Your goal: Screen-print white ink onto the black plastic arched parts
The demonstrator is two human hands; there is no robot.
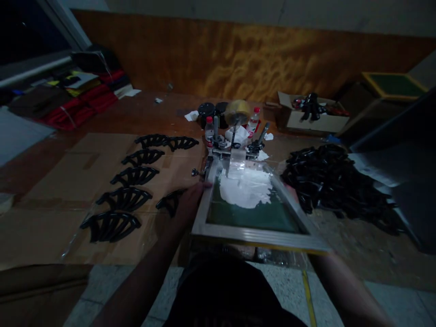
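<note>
A metal-edged screen-printing frame (252, 234) with green mesh sits in front of me, its near edge raised. White ink (245, 188) lies over the far half of the mesh, below a pale squeegee-like blade (236, 164) on the clamp stand. My left hand (191, 199) is at the frame's left side, its fingertips meeting the edge; blur and shadow hide its grip. Beyond the right edge, only a small part of my right hand (292, 193) shows; that forearm passes beneath the frame's near corner. One black curved, ribbed piece (170, 202) lies beside my left hand, partly covered by it.
Several similar black pieces (117, 198) lie in a column on the cardboard (71, 181) at left. A heap of black pieces (327, 181) is at right. Red-capped bottles (253, 121), dark tubs (206, 109) and a filled carton (316, 119) stand behind.
</note>
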